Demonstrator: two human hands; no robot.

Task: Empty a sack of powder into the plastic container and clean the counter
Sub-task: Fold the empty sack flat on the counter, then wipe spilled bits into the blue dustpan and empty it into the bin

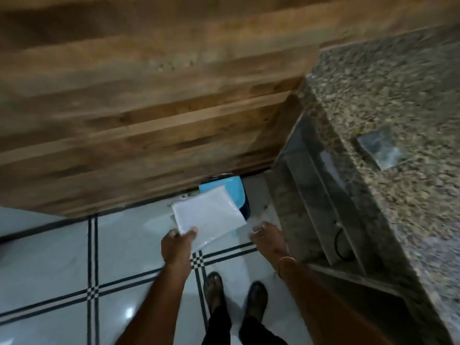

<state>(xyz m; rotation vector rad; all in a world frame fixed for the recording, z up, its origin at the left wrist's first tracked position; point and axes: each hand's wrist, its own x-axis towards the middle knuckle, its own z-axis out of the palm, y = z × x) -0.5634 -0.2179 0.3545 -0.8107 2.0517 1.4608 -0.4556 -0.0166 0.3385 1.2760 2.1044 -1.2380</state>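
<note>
White sack [204, 215] pinched in left hand [178, 245]; right hand [267, 235] empty.

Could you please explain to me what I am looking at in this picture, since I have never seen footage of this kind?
There is one picture, taken by a wide-angle camera worn on a person's head, looking down at their own arms and feet. No robot is involved. The left hand pinches a flat white sack by its near corner, holding it over a blue bin that stands on the tiled floor against a wooden cabinet. The right hand is free, fingers loosely spread beside the sack, with a bangle on the wrist. To the right is a speckled stone counter with open shelves beneath. The picture is blurred by motion, so fine detail is unclear.
</note>
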